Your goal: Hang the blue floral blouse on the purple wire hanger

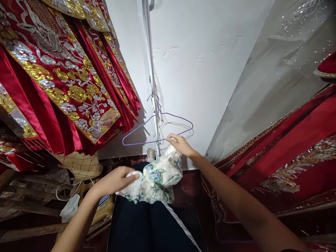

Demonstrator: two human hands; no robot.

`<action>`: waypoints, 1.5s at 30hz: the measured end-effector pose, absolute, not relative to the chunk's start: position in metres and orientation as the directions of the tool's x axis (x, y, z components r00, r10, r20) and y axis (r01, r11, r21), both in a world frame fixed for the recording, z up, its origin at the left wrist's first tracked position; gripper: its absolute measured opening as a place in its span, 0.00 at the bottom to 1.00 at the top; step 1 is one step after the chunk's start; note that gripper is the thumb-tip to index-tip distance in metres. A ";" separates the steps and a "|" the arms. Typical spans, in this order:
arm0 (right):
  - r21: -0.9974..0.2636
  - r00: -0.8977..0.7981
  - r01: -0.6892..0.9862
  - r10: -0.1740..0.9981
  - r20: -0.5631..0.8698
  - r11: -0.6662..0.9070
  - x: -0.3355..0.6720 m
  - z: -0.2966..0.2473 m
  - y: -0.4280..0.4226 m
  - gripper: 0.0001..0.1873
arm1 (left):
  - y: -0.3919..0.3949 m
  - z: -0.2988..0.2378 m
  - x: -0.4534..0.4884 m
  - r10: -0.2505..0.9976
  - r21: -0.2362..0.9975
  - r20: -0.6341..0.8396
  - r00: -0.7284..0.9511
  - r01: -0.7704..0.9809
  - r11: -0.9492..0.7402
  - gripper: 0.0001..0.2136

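A white garment with a blue and green floral print hangs bunched in front of my legs. My left hand grips its left part, thumb lying over the pale edge. My right hand is pinched at the lower bar of a thin purple clothes hanger, just above the garment's upper end. The hanger is upright, its hook at the top in front of a pale metal pole. Whether the right fingers also hold cloth is hidden. A white strip trails from the garment across my dark trousers.
Red costumes with gold and silver embroidery hang at the left. More red embroidered fabric and a sheer beaded cloth hang at the right. The metal pole stands against a white wall. Wooden slats lie lower left.
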State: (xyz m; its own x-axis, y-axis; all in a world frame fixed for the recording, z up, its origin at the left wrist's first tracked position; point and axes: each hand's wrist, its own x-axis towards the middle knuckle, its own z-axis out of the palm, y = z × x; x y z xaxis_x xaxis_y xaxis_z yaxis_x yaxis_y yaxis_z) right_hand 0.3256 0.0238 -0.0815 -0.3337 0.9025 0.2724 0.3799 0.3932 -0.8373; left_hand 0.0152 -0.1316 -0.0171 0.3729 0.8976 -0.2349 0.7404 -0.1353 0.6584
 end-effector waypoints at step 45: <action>-0.686 0.053 0.640 0.871 0.488 0.345 0.411 -0.005 -0.021 0.50 | -0.043 0.056 0.031 0.823 0.362 0.443 0.356 0.768 -0.528 0.14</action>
